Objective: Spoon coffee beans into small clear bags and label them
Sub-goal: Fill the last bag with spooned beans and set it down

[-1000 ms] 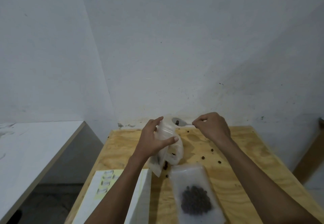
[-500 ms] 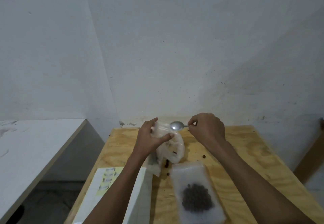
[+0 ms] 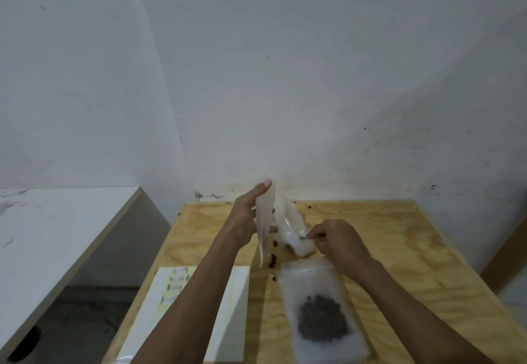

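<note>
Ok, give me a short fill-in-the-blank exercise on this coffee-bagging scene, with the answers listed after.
1. The left hand holds up a small clear ____ by its top edge.
2. The right hand pinches the handle of a ____, low by the table.
3. The flat bag nearest the camera holds a dark pile of coffee ____.
4. The white sheet of labels lies on the table under the ____ forearm.

Missing words: bag; spoon; beans; left
</note>
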The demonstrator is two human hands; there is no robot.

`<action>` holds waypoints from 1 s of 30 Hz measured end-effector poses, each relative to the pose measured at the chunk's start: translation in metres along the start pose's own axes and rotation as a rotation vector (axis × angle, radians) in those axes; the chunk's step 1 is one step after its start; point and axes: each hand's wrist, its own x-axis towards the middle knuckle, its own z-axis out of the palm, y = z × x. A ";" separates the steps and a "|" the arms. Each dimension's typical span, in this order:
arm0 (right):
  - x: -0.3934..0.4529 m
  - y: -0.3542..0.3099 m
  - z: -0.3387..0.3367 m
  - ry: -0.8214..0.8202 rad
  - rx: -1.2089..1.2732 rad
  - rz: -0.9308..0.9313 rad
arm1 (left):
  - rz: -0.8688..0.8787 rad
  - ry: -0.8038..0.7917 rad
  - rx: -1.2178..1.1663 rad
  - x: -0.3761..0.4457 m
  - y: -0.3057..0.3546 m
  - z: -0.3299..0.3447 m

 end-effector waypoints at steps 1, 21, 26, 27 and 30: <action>0.001 0.001 -0.002 -0.027 0.077 0.037 | 0.000 0.015 -0.067 0.003 0.002 0.004; 0.007 0.009 -0.005 0.130 0.009 0.100 | -0.103 -0.087 0.150 0.006 0.002 0.008; 0.008 -0.003 0.003 0.090 0.007 0.120 | -0.094 -0.250 0.201 -0.005 -0.006 0.023; 0.008 -0.004 0.003 0.081 -0.001 0.119 | -0.056 -0.241 0.223 -0.005 -0.009 0.026; 0.009 -0.004 0.000 0.066 -0.001 0.098 | 0.192 -0.176 0.366 -0.005 -0.019 0.031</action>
